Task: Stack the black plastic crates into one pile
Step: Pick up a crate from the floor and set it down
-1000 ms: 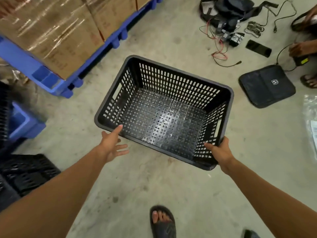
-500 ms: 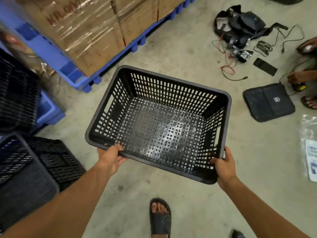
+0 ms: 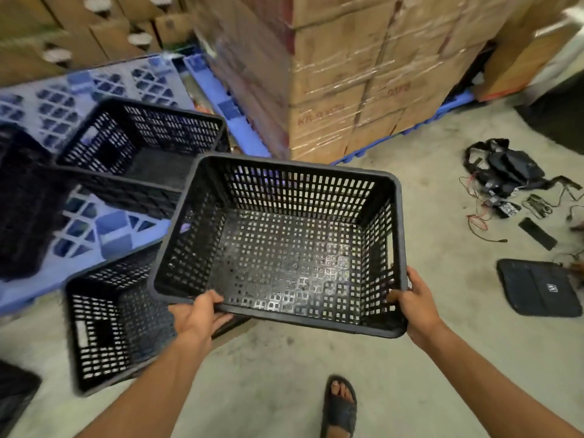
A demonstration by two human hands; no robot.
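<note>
Left hand (image 3: pixel 199 317) and right hand (image 3: pixel 414 306) are gripping the near rim of the black perforated plastic crate (image 3: pixel 284 248), held above the floor. The matching empty crate (image 3: pixel 107 320) is sitting lower left, nearer the left hand.

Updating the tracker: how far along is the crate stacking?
Done: no pile visible yet. In hand: left hand and right hand grip one empty crate off the floor. Left: a crate on the floor and another on the blue pallet sit separate.
</note>
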